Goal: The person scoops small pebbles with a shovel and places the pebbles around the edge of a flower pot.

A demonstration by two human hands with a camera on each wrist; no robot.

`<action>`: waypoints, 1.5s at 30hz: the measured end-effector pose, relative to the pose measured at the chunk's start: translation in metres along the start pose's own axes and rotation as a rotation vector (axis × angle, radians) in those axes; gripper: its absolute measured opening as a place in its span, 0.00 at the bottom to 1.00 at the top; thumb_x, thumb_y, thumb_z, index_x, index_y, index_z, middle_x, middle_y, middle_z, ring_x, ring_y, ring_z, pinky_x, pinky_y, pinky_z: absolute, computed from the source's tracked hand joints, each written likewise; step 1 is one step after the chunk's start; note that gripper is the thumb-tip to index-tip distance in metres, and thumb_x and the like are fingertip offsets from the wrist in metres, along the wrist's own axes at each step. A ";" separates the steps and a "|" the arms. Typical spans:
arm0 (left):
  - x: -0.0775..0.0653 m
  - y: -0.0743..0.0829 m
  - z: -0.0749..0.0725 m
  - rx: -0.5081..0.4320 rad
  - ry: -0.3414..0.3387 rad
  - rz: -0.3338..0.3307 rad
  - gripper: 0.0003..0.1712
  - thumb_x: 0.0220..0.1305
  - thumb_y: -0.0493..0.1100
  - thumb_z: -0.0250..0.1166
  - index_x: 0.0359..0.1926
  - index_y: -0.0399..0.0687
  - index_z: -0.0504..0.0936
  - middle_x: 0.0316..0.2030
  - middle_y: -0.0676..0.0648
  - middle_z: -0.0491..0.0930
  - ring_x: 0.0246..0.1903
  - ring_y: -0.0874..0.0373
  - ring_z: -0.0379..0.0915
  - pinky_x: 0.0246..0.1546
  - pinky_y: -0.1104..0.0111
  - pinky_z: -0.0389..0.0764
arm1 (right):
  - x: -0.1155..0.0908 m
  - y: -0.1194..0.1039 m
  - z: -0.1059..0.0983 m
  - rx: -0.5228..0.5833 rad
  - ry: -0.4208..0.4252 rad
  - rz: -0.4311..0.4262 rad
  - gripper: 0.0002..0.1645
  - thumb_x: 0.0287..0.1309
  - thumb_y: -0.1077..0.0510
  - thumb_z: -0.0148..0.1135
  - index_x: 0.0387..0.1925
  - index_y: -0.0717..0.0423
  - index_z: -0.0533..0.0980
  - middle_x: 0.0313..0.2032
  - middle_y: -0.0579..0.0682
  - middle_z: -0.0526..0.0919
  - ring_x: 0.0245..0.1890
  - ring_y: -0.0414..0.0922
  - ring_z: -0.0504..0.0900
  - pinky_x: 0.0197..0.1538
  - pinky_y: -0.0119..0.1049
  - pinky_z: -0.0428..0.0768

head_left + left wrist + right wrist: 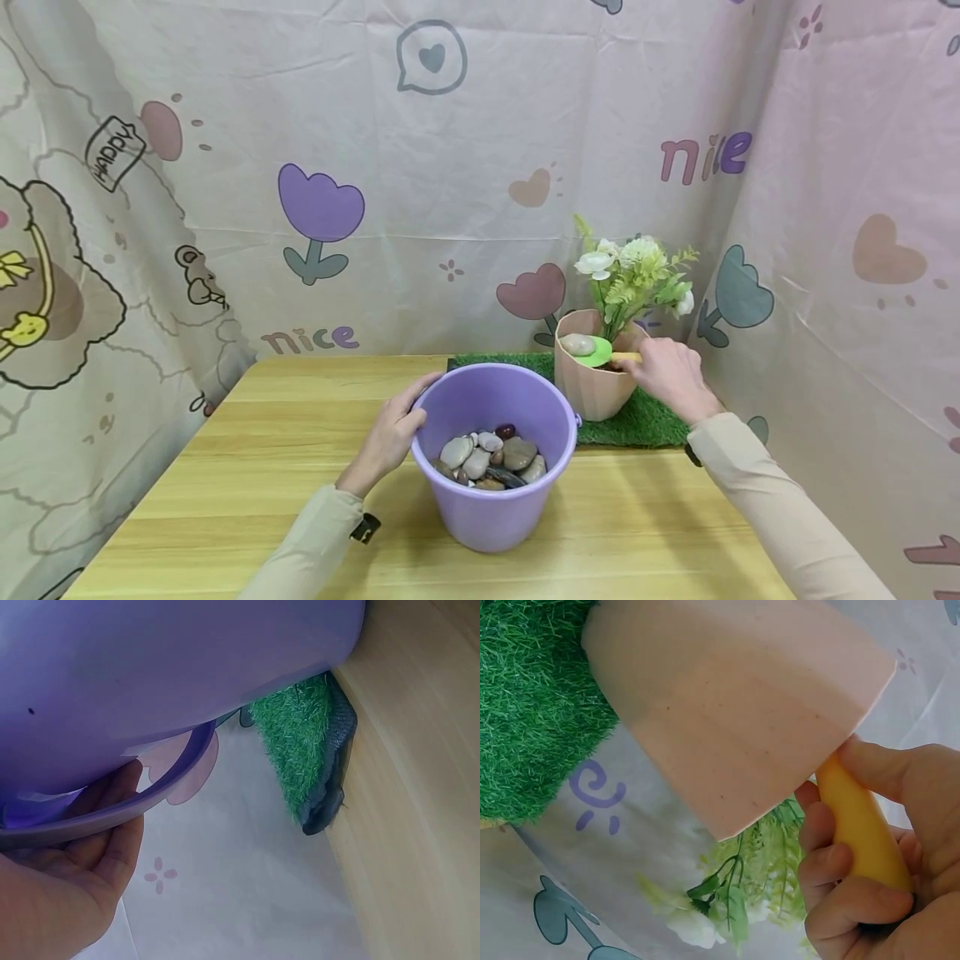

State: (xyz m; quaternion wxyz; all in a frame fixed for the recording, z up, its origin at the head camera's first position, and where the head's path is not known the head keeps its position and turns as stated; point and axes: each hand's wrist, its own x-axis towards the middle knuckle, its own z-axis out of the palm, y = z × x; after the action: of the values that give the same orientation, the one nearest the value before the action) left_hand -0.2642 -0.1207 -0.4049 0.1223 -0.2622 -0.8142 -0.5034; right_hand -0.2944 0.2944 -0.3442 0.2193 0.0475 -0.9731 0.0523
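Stones [487,457], smooth and rounded, lie in a purple bucket [491,521], left hand [390,433] gripping its ten-o'clock rim; toward two o'clock, curled right hand [671,377] holds a scoop [599,353] carrying one pebble [577,344] at the faceted pink pot's [588,393] mouth.

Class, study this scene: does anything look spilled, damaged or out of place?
Nothing looks spilled: stones lie inside the purple bucket, and one pale stone rests on the green scoop. The only slight oddity is the grass mat: in the left wrist view, its dark edge looks uneven at one corner, perhaps folded.
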 end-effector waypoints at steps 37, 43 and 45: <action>0.000 -0.001 0.001 -0.017 0.004 0.010 0.37 0.53 0.31 0.48 0.68 0.44 0.70 0.57 0.40 0.79 0.49 0.47 0.79 0.46 0.64 0.83 | 0.000 -0.002 -0.014 -0.036 0.009 0.080 0.30 0.62 0.39 0.58 0.13 0.53 0.68 0.13 0.54 0.70 0.13 0.53 0.71 0.13 0.44 0.63; 0.000 0.000 0.001 -0.022 0.004 0.009 0.37 0.53 0.31 0.48 0.68 0.46 0.71 0.58 0.41 0.79 0.50 0.47 0.79 0.48 0.63 0.82 | -0.003 -0.002 -0.013 -0.035 -0.055 0.065 0.27 0.67 0.40 0.52 0.25 0.59 0.72 0.16 0.56 0.72 0.15 0.54 0.72 0.14 0.45 0.65; 0.000 0.000 0.001 -0.019 0.004 0.010 0.37 0.53 0.31 0.48 0.68 0.46 0.71 0.58 0.41 0.78 0.50 0.47 0.79 0.48 0.63 0.82 | -0.003 -0.003 -0.012 -0.014 -0.074 0.062 0.28 0.68 0.39 0.50 0.28 0.59 0.73 0.17 0.56 0.73 0.16 0.54 0.73 0.14 0.45 0.66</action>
State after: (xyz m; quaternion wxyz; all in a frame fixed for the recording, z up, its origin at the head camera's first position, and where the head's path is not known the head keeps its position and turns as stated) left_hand -0.2643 -0.1196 -0.4053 0.1238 -0.2665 -0.8077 -0.5111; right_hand -0.2862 0.2927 -0.3346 0.1817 0.0179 -0.9819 0.0503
